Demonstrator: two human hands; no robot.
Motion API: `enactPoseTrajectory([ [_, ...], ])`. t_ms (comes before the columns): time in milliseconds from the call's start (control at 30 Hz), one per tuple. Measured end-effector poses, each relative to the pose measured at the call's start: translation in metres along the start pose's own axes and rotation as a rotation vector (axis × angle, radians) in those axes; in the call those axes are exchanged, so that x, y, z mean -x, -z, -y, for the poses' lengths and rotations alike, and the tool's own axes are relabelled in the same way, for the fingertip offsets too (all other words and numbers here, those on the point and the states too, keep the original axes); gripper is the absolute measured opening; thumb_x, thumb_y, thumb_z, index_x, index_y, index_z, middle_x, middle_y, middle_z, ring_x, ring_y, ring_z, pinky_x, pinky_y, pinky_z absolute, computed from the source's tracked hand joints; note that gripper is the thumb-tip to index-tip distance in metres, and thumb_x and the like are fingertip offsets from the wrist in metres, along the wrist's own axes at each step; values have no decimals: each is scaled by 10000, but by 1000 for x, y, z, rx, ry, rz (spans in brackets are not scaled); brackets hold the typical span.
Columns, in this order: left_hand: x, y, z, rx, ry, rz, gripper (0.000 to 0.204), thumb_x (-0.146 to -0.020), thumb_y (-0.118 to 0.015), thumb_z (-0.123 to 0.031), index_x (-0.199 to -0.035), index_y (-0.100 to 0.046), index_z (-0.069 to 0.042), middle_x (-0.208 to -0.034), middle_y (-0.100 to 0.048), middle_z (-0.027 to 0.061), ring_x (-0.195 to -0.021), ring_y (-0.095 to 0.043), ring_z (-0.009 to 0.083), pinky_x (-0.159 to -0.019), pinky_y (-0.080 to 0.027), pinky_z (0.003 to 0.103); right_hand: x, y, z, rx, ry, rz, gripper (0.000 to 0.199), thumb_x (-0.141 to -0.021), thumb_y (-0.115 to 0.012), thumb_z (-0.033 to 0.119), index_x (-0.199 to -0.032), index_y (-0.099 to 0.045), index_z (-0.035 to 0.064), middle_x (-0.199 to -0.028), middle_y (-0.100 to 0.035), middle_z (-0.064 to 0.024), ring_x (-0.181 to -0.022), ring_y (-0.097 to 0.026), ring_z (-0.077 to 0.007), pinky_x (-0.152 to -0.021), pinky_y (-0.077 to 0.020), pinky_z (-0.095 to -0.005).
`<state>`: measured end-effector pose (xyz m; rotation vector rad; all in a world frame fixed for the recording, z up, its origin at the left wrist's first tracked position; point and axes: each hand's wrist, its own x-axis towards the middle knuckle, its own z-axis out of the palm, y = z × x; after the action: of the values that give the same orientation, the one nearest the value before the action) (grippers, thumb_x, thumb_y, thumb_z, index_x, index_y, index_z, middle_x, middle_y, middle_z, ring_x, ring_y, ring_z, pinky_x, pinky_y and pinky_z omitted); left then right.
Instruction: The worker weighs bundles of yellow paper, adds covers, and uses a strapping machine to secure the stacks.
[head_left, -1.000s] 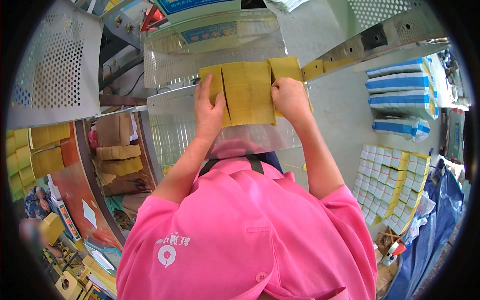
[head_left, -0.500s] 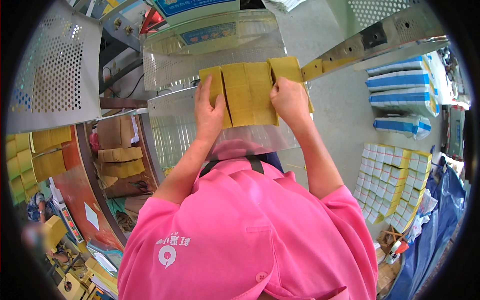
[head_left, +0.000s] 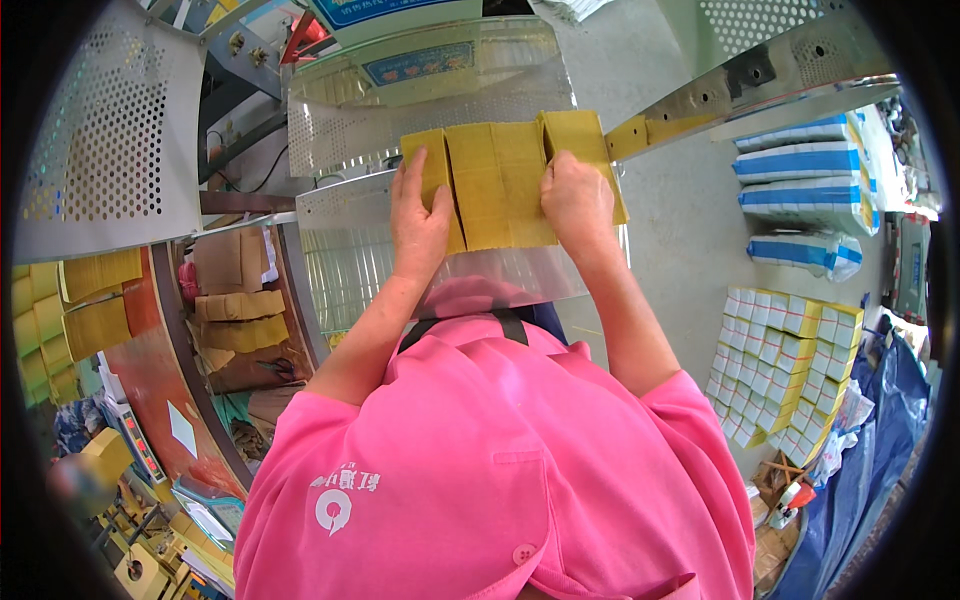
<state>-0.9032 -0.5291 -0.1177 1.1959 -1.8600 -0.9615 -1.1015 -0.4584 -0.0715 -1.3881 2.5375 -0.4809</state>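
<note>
Blocks of yellow paper sheets lie side by side on a shiny metal shelf in front of me. My left hand rests on the narrow left block, its fingers laid along the paper and its thumb apart, near a dark gap. At the right, my right hand is curled closed against the right block, beside its gap with the middle paper. The fingertips of that hand are hidden, so what they pinch cannot be made out.
A perforated metal panel stands at the left, above a reddish-brown table. A metal beam slants at the upper right. Blue-and-white wrapped packs and banded yellow blocks are stacked right. Another person's arm shows far left.
Both hands keep nearly the same places on the yellow paper; the right fist has shifted very slightly. At the far left, the other person's yellow block has moved a little.
</note>
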Motion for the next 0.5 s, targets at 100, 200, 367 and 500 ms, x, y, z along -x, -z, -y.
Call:
enactPoseTrajectory([
  [100,0,1,1,-4,3,11,556,-886,-589,-106,-1420,-445,-49,-1429,-427,264,-1344,-404,408,-1110,-339,424,6,8,3,-2,22,16,161,-861,-583,173,-895,-613,19,-821,-682,-233,-790,-671,-424,-717,-524,-507],
  [200,0,0,8,185,65,-2,582,-902,-610,-134,-1436,-409,-24,-1446,-424,234,-1332,-425,355,-1093,-360,401,19,25,3,-89,-6,-33,182,-895,-570,144,-1006,-659,30,-864,-680,-208,-803,-664,-379,-727,-518,-454],
  [367,1,7,-8,578,460,-49,610,-933,-645,-205,-1442,-383,6,-1383,-494,169,-1223,-506,240,-1014,-425,351,31,37,-55,-297,55,-322,180,-875,-594,67,-1045,-652,79,-952,-676,-121,-858,-648,-329,-728,-510,-397],
  [500,0,15,-3,707,544,103,586,-940,-649,-223,-1424,-409,3,-1265,-576,134,-1105,-571,208,-950,-460,336,42,40,-82,-402,-72,-309,259,-847,-604,59,-1103,-644,71,-1015,-667,-93,-884,-642,-266,-740,-506,-361],
])
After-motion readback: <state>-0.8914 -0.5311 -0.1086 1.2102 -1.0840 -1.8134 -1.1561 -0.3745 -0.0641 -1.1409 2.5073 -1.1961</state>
